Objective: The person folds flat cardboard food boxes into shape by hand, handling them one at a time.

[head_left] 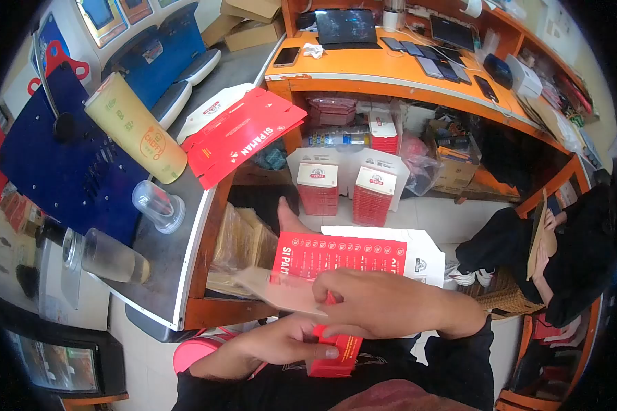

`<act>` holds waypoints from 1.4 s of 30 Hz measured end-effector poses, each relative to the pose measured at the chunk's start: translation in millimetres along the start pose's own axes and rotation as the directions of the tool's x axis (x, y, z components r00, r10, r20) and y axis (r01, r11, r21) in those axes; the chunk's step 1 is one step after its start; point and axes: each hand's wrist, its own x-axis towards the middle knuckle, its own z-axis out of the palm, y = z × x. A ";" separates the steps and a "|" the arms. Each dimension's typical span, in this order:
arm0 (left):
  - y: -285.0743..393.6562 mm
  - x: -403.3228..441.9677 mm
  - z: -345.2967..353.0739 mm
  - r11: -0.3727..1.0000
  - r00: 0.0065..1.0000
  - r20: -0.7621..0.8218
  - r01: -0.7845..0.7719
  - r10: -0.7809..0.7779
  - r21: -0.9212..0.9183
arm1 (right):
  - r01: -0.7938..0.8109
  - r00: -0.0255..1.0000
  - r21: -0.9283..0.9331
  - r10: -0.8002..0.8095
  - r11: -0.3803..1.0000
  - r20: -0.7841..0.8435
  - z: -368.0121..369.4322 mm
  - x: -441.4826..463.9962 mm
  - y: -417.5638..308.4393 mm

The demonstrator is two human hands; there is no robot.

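Observation:
A small red carton [334, 356] with yellow print is above my lap. My left hand [281, 342] grips it, the thumb lying across its front. Just above, my right hand [384, 305] is closed, with curled fingers on the upper red part of the carton. A pale, motion-blurred flap [277, 291] sticks out to the left of those fingers; I cannot tell whether it belongs to the same carton. Beyond my hands lies a stack of flat red-and-white carton blanks [343, 253], partly hidden by my right hand.
Two stacks of red cartons [317, 188] stand on the floor ahead. Flat red blanks [243, 133], a tall yellow cup [136, 129] and clear cups [159, 207] are on the grey table at left. An orange desk [404, 75] holds phones and a tablet. Another person [562, 253] sits at right holding cardboard.

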 end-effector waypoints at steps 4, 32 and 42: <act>3.2 -8.0 -2.1 0.991 0.998 -0.021 0.066 -0.063 0.120 | 0.057 0.997 0.167 -0.064 0.984 0.036 0.8 3.6 8.1; 32.2 84.2 -32.7 0.775 0.721 -0.586 -0.588 0.371 -0.233 | -0.165 0.813 -0.709 -0.313 0.685 -0.491 26.1 -44.0 23.6; 32.8 100.8 -18.5 0.730 0.615 -0.657 -0.669 0.436 -0.142 | -0.192 0.734 -0.744 -0.409 0.640 -0.542 38.3 -25.6 42.4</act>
